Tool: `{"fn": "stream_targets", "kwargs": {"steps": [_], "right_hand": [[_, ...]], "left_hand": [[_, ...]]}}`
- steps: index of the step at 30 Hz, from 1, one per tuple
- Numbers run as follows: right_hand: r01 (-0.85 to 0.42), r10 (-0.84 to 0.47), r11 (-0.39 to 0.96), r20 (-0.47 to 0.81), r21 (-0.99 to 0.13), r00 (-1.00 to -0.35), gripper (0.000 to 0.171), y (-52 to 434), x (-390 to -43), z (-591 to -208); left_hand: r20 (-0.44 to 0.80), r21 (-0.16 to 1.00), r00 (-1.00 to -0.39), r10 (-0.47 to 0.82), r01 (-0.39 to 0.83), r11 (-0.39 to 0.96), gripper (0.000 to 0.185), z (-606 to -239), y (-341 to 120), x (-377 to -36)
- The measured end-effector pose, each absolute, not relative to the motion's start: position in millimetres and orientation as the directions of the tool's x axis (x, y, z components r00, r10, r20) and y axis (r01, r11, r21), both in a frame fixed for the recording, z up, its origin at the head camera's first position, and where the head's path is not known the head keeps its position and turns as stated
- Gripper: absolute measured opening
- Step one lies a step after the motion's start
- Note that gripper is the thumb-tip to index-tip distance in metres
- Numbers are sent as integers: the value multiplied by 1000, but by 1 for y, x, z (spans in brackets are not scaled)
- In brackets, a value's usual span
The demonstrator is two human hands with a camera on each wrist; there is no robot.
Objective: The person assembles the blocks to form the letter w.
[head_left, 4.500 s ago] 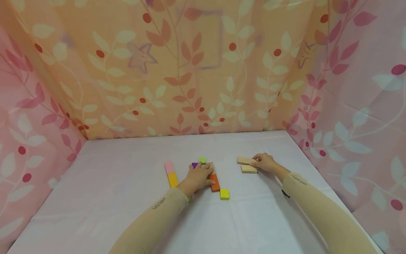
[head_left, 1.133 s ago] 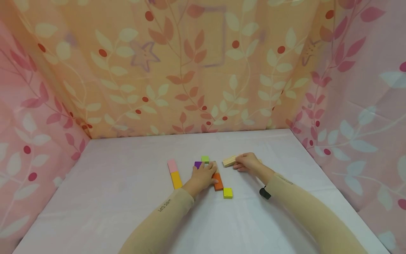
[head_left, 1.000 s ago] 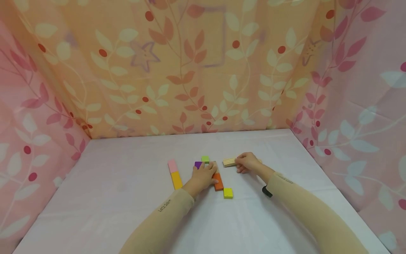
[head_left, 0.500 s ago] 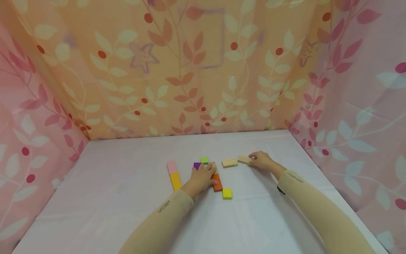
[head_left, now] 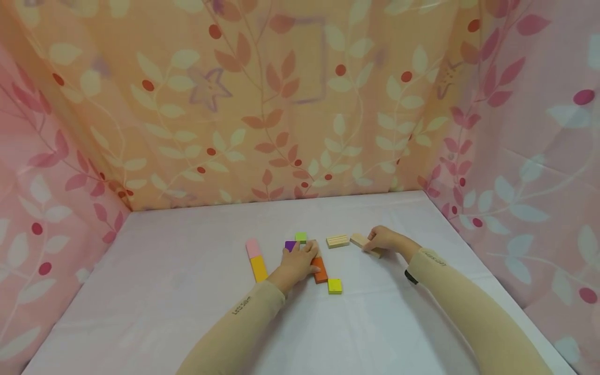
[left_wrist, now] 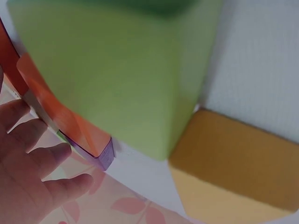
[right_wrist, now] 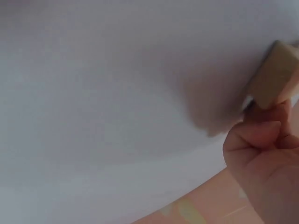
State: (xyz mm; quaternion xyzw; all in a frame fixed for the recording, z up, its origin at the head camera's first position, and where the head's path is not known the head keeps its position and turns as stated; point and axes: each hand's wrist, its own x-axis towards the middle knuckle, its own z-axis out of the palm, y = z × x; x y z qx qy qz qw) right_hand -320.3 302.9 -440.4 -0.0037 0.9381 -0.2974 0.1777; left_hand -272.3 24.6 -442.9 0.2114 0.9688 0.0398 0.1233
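Observation:
My right hand (head_left: 385, 238) pinches a plain wooden block (head_left: 358, 240), which lies at a slant, partly covered by the fingers. In the right wrist view the thumb and curled fingers hold that wooden block (right_wrist: 275, 77) near its end. Just left of it lies a grooved wooden block (head_left: 337, 241). My left hand (head_left: 298, 262) rests, fingers spread, over several coloured blocks, hiding some of them. Around it show a purple block (head_left: 290, 246), a light green block (head_left: 301, 237) and a dark orange block (head_left: 320, 271). In the left wrist view an orange block (left_wrist: 70, 114) lies beyond the fingertips.
A pink block (head_left: 252, 248) and a yellow-orange block (head_left: 259, 269) form a row on the left. A yellow square block (head_left: 335, 286) touches the dark orange one's near end. A large green block (left_wrist: 121, 70) fills the left wrist view. Patterned curtains (head_left: 187, 130) border the white table (head_left: 164, 291).
The right hand has set the grooved block farther left and let it go. It has moved right to the plain block and turned it aslant. The left hand stays over the blocks.

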Motion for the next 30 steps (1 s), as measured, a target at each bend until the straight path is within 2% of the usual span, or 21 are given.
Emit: {"fn": "stream_targets", "kwargs": {"steps": [6,10,15,19,22,25,30], "right_hand": [[119,-99,852,-380,-509,-920,39,297,-317,-438],[160,-84,821,-394,-548,-915,52,296,-313,-437],[281,-50,641,-403,-714,-914,47,292,-300,-432],[363,-53,446,-429,-818,-902,59,280,-291,-432],[372,-89,386,-436,-844,-896,67,270,-286,-435],[338,-111,441,-424,-831,-899,66,261,-283,-439],[213,-98,667,-367,-714,-925,70,252,-277,-443]], "left_hand": [[-223,136,-875,429,408,903,66,-443,24,-272],[-218,137,-874,435,414,900,65,-443,23,-273],[-220,147,-873,434,411,900,65,-443,23,-272],[-215,150,-875,435,410,900,66,-445,22,-273],[-209,139,-878,431,410,901,66,-446,22,-274],[-208,136,-878,431,410,902,66,-447,22,-275],[-202,141,-876,437,416,898,66,-448,22,-275]]}}
